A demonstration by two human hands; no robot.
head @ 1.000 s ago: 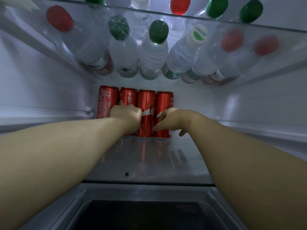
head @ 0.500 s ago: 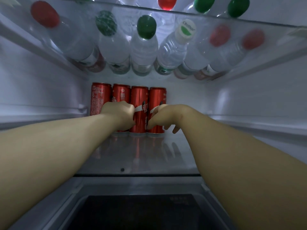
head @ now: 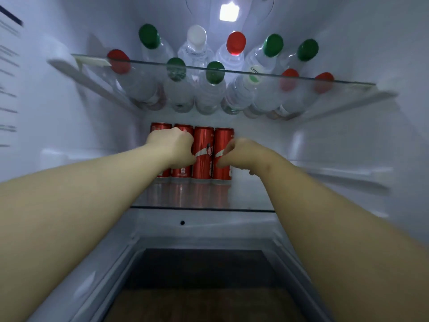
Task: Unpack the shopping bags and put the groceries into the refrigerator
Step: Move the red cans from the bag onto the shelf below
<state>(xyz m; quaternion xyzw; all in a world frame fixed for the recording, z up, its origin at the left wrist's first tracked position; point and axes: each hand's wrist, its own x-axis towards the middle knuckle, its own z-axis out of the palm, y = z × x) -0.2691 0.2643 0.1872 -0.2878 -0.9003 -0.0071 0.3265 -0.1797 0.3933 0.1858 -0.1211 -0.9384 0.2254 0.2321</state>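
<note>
Currently, four red cans [head: 203,154] stand touching at the rear of the glass shelf [head: 250,196], left hand [head: 173,145] curled round the second, right hand [head: 241,154] round the fourth; likely full, rigid, slick: grip mid-body, never the rim.

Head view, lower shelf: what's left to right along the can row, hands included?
first can → second can → third can → fourth can → right hand. The left hand overlaps the first two cans, so it is left unplaced.
</note>
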